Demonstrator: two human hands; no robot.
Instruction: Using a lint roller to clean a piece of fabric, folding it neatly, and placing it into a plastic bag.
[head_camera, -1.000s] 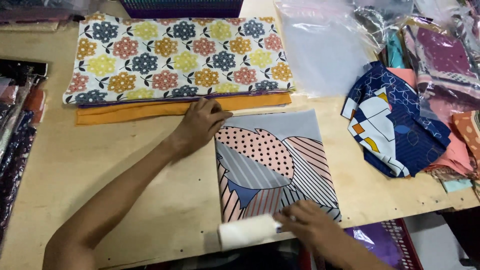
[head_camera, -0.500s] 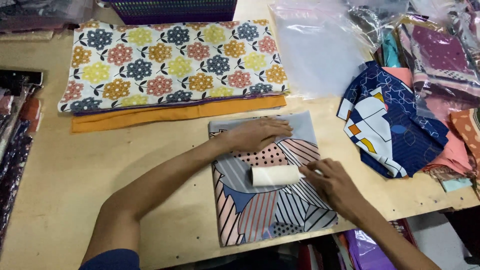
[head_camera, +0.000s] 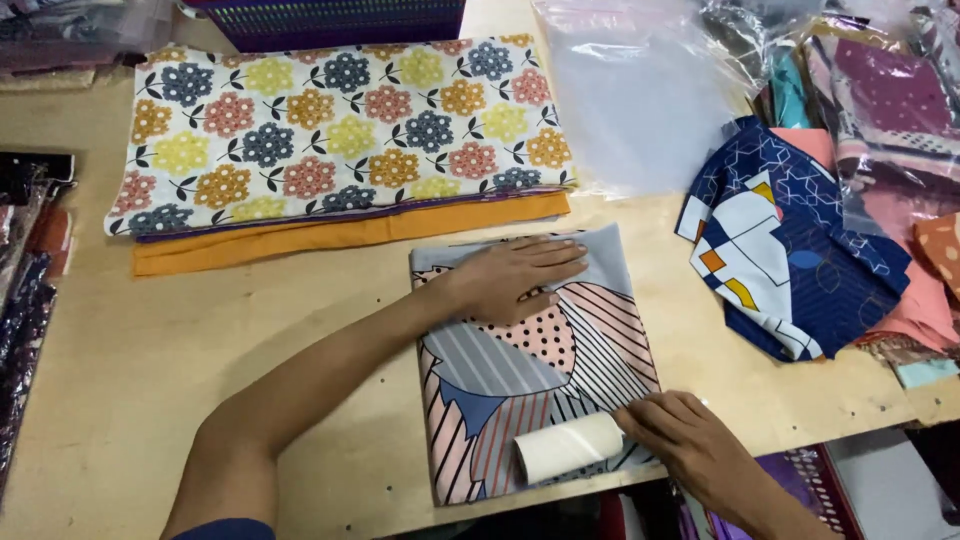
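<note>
left hand (head_camera: 520, 278): fingers flat, open on folded patterned cloth (head_camera: 560, 380), frame centre | right hand (head_camera: 690, 440): fingers gripping white roller (head_camera: 567, 447), lower centre

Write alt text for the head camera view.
A left hand presses flat on a folded patterned fabric on a wooden table while the right hand holds a white lint roller on its near edge.

floral cloth stack (head_camera: 340, 130), clear bag (head_camera: 650, 95)
</note>
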